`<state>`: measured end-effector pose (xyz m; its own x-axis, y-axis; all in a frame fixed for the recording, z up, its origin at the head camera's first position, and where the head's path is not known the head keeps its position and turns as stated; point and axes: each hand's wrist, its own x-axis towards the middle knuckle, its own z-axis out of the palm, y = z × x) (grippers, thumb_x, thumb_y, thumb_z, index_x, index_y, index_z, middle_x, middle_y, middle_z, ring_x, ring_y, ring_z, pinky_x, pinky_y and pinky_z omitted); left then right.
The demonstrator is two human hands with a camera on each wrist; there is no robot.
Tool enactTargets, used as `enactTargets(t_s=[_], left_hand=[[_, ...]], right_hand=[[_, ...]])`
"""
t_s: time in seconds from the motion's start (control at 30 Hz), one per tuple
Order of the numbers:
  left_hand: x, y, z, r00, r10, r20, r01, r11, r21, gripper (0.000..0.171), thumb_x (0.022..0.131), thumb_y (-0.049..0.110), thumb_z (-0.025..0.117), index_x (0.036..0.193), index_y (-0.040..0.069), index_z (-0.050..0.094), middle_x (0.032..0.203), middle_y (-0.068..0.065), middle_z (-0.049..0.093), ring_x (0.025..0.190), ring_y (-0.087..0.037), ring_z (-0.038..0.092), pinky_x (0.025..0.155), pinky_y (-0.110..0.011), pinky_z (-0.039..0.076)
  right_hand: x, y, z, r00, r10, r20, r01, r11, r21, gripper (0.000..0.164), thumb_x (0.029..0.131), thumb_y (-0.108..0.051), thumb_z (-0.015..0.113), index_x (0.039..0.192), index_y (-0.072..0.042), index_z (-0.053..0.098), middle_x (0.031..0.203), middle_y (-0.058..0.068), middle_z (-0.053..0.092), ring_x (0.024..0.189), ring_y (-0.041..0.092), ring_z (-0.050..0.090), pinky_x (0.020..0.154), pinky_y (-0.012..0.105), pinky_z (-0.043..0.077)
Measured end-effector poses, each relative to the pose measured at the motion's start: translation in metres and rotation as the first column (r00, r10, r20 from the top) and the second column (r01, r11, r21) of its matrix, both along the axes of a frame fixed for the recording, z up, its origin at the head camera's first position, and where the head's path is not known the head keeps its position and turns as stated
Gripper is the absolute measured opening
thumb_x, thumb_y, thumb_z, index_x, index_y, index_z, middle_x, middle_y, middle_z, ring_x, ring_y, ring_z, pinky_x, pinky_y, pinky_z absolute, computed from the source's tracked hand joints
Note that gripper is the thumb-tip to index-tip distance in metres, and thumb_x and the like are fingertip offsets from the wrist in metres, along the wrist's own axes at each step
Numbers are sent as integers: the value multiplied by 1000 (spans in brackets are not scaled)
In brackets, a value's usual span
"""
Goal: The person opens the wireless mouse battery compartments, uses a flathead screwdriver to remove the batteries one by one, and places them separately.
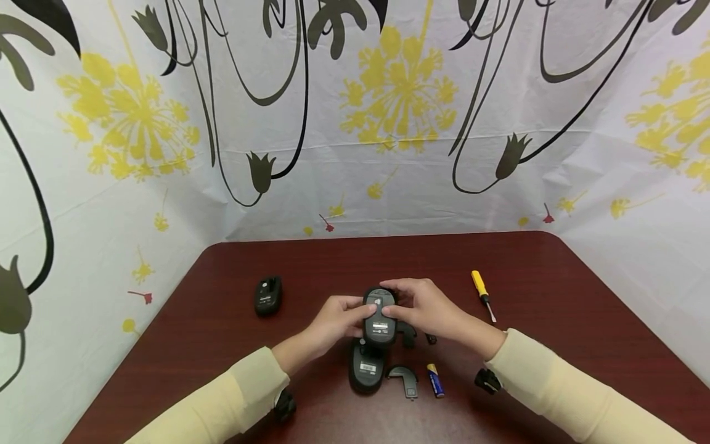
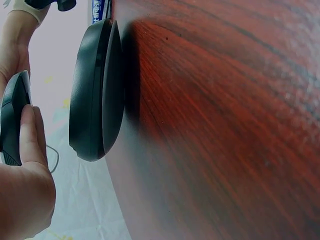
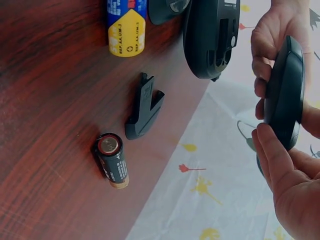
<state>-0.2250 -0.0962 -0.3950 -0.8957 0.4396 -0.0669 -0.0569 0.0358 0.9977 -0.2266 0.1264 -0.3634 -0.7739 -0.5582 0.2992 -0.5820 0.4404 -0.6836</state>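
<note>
Both hands hold a black computer mouse (image 1: 379,324) above the table, its underside with a label facing up. The left hand (image 1: 335,320) grips its left edge, the thumb on the underside. From the right, the right hand (image 1: 424,305) grips the other edge, its thumb also on the underside. Just below lies a second mouse (image 1: 367,370), upside down, with an open battery slot seen in the right wrist view. Beside it are a curved battery cover (image 1: 407,379) and a blue and yellow AA battery (image 1: 435,380). Another battery cover (image 3: 145,107) lies near a black and copper battery (image 3: 112,160).
A third black mouse (image 1: 269,296) lies upside down at the left. Toward the right back is a yellow-handled screwdriver (image 1: 480,287). The dark red wooden table (image 1: 310,265) ends at a patterned white cloth (image 1: 399,203) hanging behind and at the sides.
</note>
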Motion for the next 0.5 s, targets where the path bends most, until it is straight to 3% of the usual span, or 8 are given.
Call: enactTargets(t_s=[0.37, 0.5], left_hand=[[0, 0, -3, 1000, 11, 2, -11, 1000, -14, 43, 96, 25, 64, 128, -4, 60, 106, -16, 69, 90, -24, 70, 77, -37, 57], [1, 0, -3, 1000, 7, 1, -7, 1000, -17, 43, 96, 24, 64, 128, -5, 60, 106, -17, 69, 88, -23, 70, 76, -36, 58]], right_hand=[[3, -3, -2, 1000, -28, -14, 28, 1000, -3, 50, 89, -17, 72, 133, 0, 56, 120, 9, 65, 93, 12, 65, 70, 24, 55], [4, -4, -3, 999, -45, -1, 45, 999, -3, 49, 90, -17, 71, 134, -1, 56, 107, 3, 69, 83, 10, 64, 60, 25, 52]])
